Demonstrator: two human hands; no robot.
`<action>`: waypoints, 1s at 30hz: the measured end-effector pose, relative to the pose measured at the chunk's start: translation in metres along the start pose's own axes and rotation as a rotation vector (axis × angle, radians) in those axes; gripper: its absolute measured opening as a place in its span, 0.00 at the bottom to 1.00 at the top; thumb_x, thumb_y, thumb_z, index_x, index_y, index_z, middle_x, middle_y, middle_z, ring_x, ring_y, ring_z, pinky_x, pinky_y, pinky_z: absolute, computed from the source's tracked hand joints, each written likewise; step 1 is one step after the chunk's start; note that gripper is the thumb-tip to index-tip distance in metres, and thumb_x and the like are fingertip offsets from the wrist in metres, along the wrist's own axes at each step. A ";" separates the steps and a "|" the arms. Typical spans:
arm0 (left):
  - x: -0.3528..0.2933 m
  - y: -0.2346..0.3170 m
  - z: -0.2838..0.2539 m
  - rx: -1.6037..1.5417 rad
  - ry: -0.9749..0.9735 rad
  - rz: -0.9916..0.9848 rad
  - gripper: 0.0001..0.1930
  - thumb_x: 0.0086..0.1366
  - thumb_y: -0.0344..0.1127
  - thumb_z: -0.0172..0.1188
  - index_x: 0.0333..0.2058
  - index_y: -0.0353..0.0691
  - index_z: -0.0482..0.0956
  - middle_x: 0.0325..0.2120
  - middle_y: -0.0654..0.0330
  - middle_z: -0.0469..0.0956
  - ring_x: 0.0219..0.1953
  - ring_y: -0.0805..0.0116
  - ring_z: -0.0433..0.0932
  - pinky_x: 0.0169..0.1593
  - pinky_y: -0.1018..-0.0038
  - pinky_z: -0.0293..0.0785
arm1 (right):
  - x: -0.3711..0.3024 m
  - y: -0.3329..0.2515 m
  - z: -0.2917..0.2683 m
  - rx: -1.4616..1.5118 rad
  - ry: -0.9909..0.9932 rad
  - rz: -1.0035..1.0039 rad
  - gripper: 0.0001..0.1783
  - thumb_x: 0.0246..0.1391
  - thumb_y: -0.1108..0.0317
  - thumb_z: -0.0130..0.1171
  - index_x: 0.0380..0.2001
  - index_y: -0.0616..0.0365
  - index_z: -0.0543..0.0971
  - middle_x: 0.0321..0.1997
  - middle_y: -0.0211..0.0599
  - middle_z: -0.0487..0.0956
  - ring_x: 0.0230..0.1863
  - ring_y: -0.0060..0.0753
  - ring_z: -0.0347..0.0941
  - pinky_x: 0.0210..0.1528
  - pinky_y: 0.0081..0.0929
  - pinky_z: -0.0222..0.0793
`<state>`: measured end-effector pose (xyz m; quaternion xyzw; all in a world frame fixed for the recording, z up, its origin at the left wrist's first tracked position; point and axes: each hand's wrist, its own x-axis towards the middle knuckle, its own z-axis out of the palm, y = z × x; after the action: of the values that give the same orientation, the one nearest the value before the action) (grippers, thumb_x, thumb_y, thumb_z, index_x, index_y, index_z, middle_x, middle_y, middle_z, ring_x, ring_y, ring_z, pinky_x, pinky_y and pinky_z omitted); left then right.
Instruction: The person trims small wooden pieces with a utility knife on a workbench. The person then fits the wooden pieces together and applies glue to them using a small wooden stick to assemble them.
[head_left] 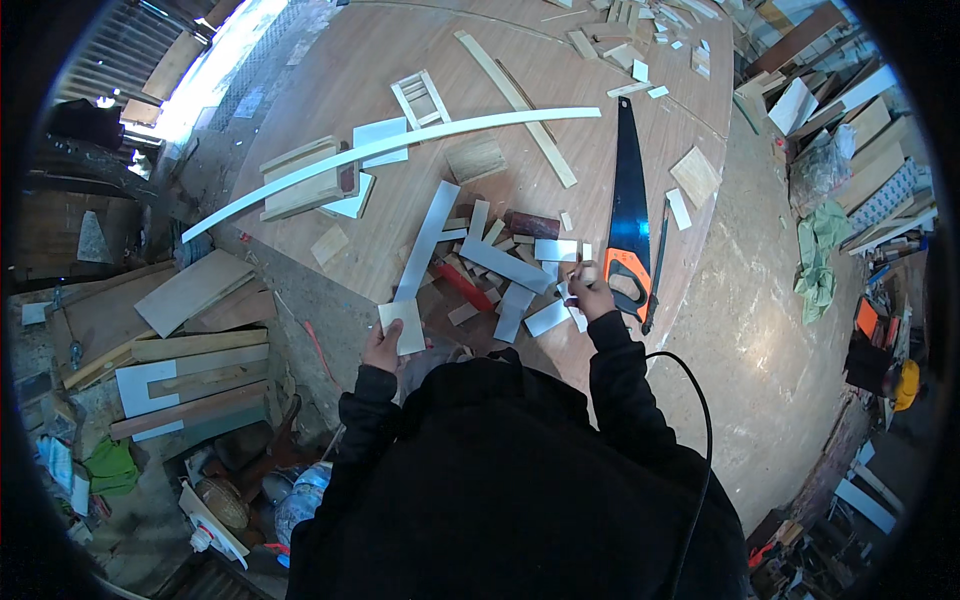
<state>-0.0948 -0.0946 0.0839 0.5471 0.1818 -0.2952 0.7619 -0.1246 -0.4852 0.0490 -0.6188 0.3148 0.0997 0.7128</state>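
Note:
My left hand (381, 348) is closed on a pale square wooden piece (404, 327), thumb over its near face. My right hand (592, 294) has its fingers curled together beside the pile of wood offcuts (505, 265); what it grips, if anything, is too small to make out. Just right of it lies a handsaw (628, 195) with an orange and black handle, its blade pointing away from me. A thin dark tool (657, 268) lies along the saw's right side. Among the offcuts are a red piece (463, 288) and a dark reddish-brown block (532, 224).
A long curved pale strip (390, 146) crosses the wooden tabletop (330, 90). Beyond it are a small wooden frame (420, 98) and a narrow batten (515, 105). Boards (195, 295) are stacked on the left floor. A black cable (705, 420) runs by my right arm.

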 end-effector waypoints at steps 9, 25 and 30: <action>-0.011 0.015 0.014 0.092 0.216 -0.070 0.15 0.68 0.39 0.48 0.48 0.37 0.69 0.34 0.54 0.79 0.29 0.61 0.81 0.23 0.74 0.76 | 0.009 0.007 0.043 -1.141 0.135 -0.113 0.23 0.37 0.55 0.70 0.37 0.51 0.76 0.45 0.41 0.74 0.47 0.48 0.71 0.47 0.41 0.71; 0.005 0.011 -0.003 0.116 0.118 -0.018 0.16 0.68 0.39 0.47 0.51 0.38 0.66 0.37 0.52 0.78 0.31 0.59 0.81 0.25 0.71 0.78 | 0.024 0.015 0.058 -1.156 0.159 -0.142 0.18 0.40 0.54 0.65 0.35 0.49 0.77 0.39 0.38 0.78 0.45 0.45 0.74 0.45 0.41 0.71; 0.004 0.013 -0.006 0.100 0.121 -0.028 0.16 0.69 0.38 0.46 0.52 0.38 0.66 0.37 0.52 0.77 0.31 0.59 0.81 0.25 0.71 0.78 | 0.025 0.016 0.055 -1.200 0.110 -0.115 0.17 0.41 0.55 0.65 0.34 0.48 0.78 0.39 0.38 0.78 0.46 0.44 0.73 0.46 0.40 0.71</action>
<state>-0.0833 -0.0873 0.0895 0.5990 0.2201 -0.2807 0.7169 -0.0950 -0.4357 0.0235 -0.9330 0.2062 0.1891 0.2264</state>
